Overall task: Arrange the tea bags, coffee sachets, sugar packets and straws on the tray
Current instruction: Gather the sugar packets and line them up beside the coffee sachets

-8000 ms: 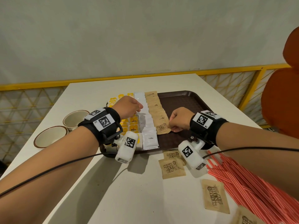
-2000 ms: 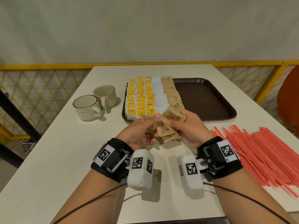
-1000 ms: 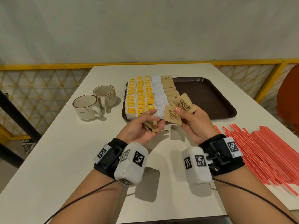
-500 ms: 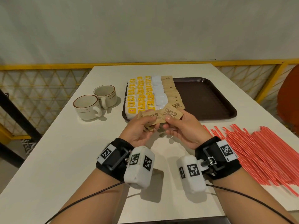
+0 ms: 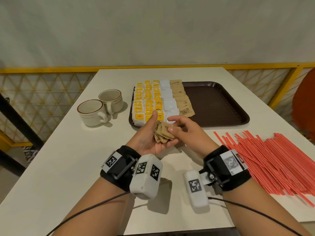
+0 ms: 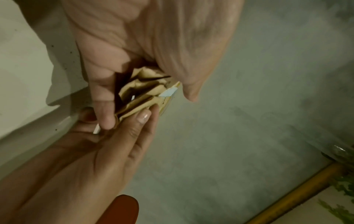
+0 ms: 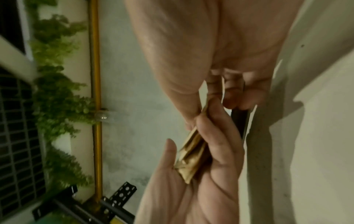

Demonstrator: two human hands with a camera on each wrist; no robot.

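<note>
Cradling a loose fan of small brown paper sugar packets (image 5: pixel 163 133) in my upturned left hand (image 5: pixel 150 137), I keep the palm cupped with the thumb lifted clear, so the stack sits like a deck I can deal from. My right hand (image 5: pixel 185 133) reaches across, thumb and forefinger pinching the top packet's edge to peel it off; the other fingers stay loosely curled out of the way. Both hands hover over the white table (image 5: pixel 68 159), just off the near edge of the dark brown plastic tray (image 5: pixel 221 106).

On the tray's left part, yellow-tagged tea bags (image 5: pixel 146 103) lie in columns, then a column of white coffee sachets (image 5: pixel 167 101), then an overlapping column of brown sugar packets (image 5: pixel 182 103) (the row I judge these handfuls will extend or sit beside). The tray's right part is bare brown, probably kept for the red-and-white striped straws (image 5: pixel 272 159), which lie heaped by the table's right edge. Two cream ceramic cups with brown rims (image 5: pixel 100 108) stand off the tray's left edge.
</note>
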